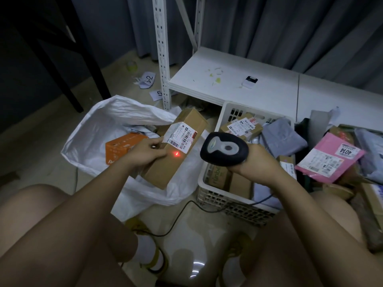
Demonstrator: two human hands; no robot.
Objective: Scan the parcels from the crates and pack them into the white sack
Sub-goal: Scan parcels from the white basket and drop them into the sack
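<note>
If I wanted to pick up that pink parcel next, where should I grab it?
Probably the near long edge of the pink parcel, reaching from above on the right hand's side. It is a flat soft bag lying tilted on top of the pile, with that edge lifted free, so a pinch grip with the thumb on top should fit. The left hand is busy holding the long cardboard box.

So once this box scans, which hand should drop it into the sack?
Left, probably. The left hand already holds the long brown cardboard box right above the open white plastic sack, while the right hand grips the black handheld scanner.
</note>
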